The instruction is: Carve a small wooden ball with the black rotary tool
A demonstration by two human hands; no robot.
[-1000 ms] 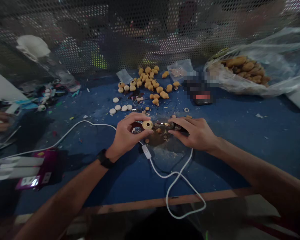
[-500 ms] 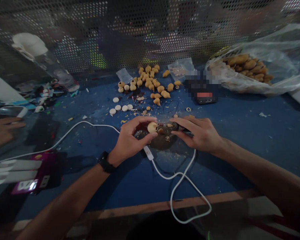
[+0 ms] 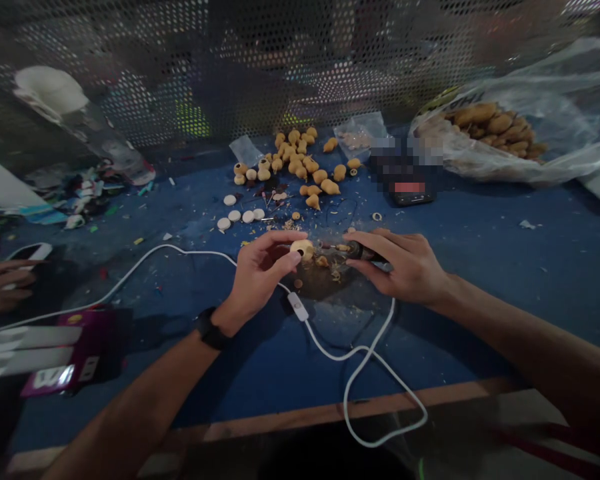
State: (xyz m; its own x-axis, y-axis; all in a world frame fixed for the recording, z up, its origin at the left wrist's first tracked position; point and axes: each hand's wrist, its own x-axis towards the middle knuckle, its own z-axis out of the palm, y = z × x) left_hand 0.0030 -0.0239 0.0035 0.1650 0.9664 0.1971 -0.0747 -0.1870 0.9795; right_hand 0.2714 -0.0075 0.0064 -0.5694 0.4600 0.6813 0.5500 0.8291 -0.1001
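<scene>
My left hand (image 3: 257, 275) pinches a small pale gourd (image 3: 305, 248) between thumb and fingers, and a dark round hole shows in it beside the thumb. In my right hand (image 3: 407, 268) is a dark handheld rotary tool (image 3: 361, 251), its thin bit pointing left at the gourd. A short gap seems to lie between bit and gourd. Below them, shavings and gourd scraps (image 3: 322, 262) lie on the blue table (image 3: 470, 267). A white cable (image 3: 353, 390) with an inline switch (image 3: 297, 306) loops under my hands and over the front edge.
Several small gourds (image 3: 295, 157) lie at the back, near white discs (image 3: 249, 217). A plastic bag of gourds (image 3: 500, 130) sits back right, beside a dark phone-like device (image 3: 413, 190). On the left are a purple box (image 3: 75, 353), a clear bottle (image 3: 113, 143) and another person's hand (image 3: 5, 287).
The gourd has shifted slightly left, away from the bit, and turned so its hole faces my thumb. The other person's hand at the left has moved down.
</scene>
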